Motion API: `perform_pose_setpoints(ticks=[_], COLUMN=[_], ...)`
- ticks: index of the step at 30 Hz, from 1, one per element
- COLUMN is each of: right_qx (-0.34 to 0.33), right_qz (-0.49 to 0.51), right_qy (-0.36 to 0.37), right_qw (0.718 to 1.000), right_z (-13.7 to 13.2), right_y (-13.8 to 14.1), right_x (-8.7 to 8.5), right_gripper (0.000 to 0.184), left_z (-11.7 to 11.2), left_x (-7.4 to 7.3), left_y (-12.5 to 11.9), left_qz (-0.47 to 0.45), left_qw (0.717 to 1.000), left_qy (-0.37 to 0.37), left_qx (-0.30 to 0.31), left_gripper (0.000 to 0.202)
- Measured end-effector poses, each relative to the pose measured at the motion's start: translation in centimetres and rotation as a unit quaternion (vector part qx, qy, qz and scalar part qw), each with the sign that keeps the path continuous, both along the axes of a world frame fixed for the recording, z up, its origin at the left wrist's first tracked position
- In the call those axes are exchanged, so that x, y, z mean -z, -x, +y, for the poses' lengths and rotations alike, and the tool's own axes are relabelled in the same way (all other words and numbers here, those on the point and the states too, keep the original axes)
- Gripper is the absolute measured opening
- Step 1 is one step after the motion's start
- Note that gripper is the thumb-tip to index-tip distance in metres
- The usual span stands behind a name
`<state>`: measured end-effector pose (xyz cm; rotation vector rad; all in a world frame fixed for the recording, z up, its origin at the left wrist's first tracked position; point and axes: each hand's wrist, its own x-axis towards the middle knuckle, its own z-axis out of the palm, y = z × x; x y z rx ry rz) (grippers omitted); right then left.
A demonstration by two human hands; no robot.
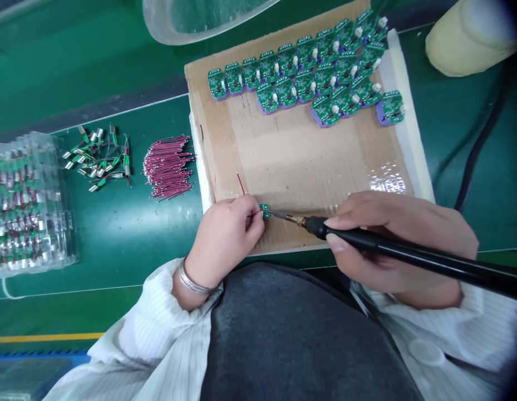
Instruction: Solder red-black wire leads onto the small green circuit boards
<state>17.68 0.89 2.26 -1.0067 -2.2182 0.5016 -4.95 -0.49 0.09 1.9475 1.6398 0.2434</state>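
Note:
My left hand [225, 234] is closed in a pinch at the front edge of the cardboard. A thin red wire [240, 182] sticks out past its knuckles. Just beyond the fingertips shows part of a small green circuit board [264, 210]; the fingers hide the rest, and whether they grip the board too I cannot tell. In my right hand [402, 239] lies a black soldering iron [367, 240], held like a pen. Its metal tip points left and reaches the board's right side; exact contact is too small to make out.
Rows of green circuit boards on purple bases [287, 92] occupy the cardboard sheet [275, 145]'s far side. Leftward lie a pile of red wires [168, 167], loose wired metal parts [99, 156] and stacked clear trays [28, 206]. A clear tub [170, 28] and a black cable [475, 156] flank the board.

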Motion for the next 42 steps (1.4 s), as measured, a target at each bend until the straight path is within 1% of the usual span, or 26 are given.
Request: perform_pose_setpoints(ticks=[4,9,13,19,24,30,34,38,40,42], right_qx=[0.017,0.010,0.018,0.025,0.014,0.024,0.000,-0.026,-0.015,0.000], right_qz=[0.017,0.011,0.017,0.035,0.037,0.031,0.008,-0.019,-0.025,-0.025], right_qy=[-0.006,-0.013,-0.014,0.000,0.001,0.002,0.002,0.039,0.044,0.032], right_qw=[1.000,1.000,1.000,0.999,0.999,0.999,1.000,0.999,0.999,0.999], right_z=[0.0,0.2,0.0,-0.2,-0.2,-0.2,0.1,0.1,0.1,0.1], right_y=[0.2,0.3,0.3,0.5,0.4,0.4,0.0,-0.6,-0.8,-0.9], right_x=[0.2,0.2,0.3,0.7,0.7,0.6,0.3,-0.1,-0.2,-0.2], right_gripper=[0.019,0.020,0.020,0.021,0.021,0.017,0.017,0.016,0.015,0.014], left_z=[0.1,0.1,0.1,0.2,0.3,0.2,0.3,0.3,0.3,0.3], left_x=[0.0,-0.1,-0.1,0.0,0.1,0.2,0.2,0.2,0.2,0.2], left_y=[0.0,0.0,0.0,0.0,-0.1,-0.2,-0.2,-0.2,-0.2,-0.2], left_qz=[0.002,-0.001,0.000,0.000,0.000,0.001,-0.001,0.000,0.000,0.000], left_qw=[1.000,1.000,1.000,1.000,1.000,1.000,1.000,1.000,1.000,1.000], left_qy=[-0.001,-0.002,0.003,0.001,0.003,-0.006,-0.006,-0.005,-0.004,-0.004], left_qx=[-0.001,0.004,0.005,0.001,-0.006,-0.010,-0.011,-0.013,-0.013,-0.013], left_gripper=[0.011,0.011,0.012,0.012,0.013,0.014,0.014,0.014,0.014,0.014])
